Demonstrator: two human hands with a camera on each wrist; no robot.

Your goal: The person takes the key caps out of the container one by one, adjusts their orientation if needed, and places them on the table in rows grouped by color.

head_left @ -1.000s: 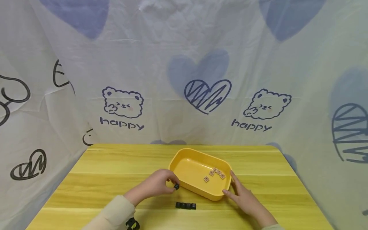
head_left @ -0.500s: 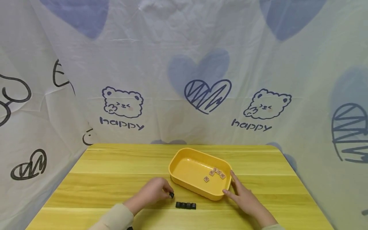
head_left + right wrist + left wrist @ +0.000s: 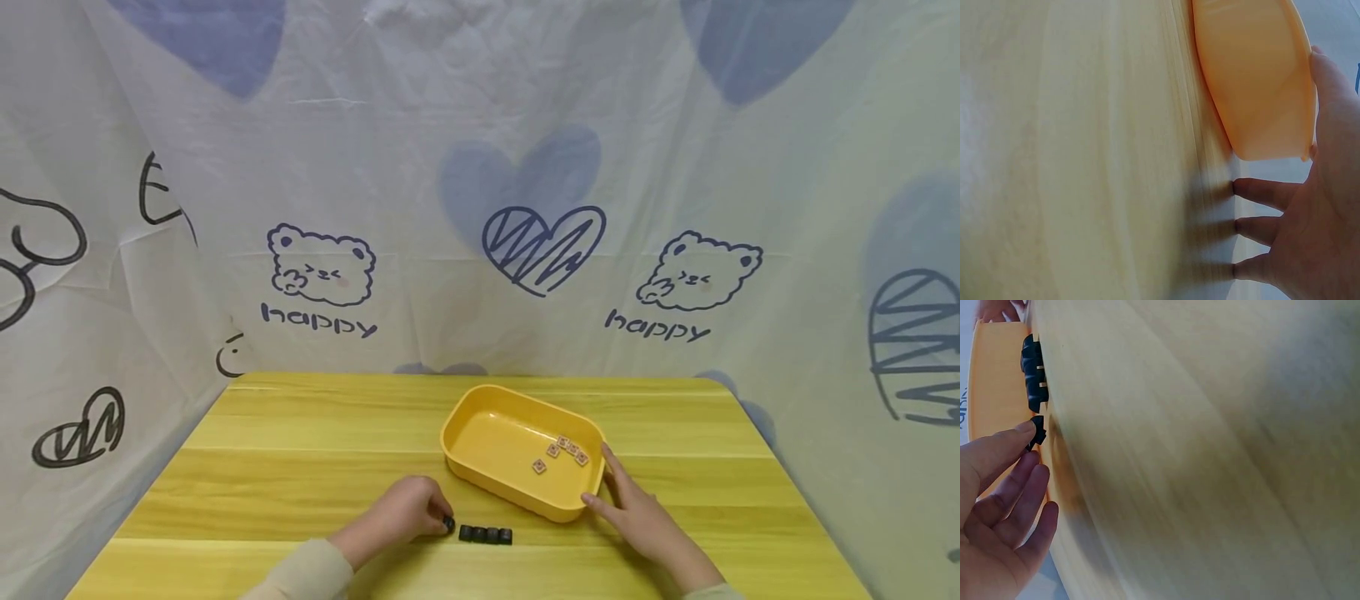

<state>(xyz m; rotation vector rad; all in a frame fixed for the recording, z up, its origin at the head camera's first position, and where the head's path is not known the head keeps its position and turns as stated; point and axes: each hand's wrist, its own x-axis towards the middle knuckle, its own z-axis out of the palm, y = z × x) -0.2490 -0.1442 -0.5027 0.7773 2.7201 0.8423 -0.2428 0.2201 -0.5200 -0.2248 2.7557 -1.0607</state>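
In the head view, my left hand (image 3: 408,510) pinches a small black keycap (image 3: 448,523) just left of a row of several black keycaps (image 3: 486,534) on the table. The left wrist view shows the held keycap (image 3: 1037,432) between thumb and fingertips, a small gap from the row (image 3: 1034,372). My right hand (image 3: 637,517) rests against the right end of a yellow tray (image 3: 517,492), its thumb at the near corner. In the right wrist view, the fingers of the right hand (image 3: 1310,212) are spread and mostly straight. Several small pinkish square pieces (image 3: 562,450) lie inside the tray.
The yellow wood-grain table (image 3: 300,425) carries the tray and keycaps. Behind it and at both sides hangs a pale cloth (image 3: 420,183) printed with hearts and bears.
My left hand has moved down and slightly left from the tray's near edge, bringing the keycap beside the row's left end. The right hand and tray have stayed in place.
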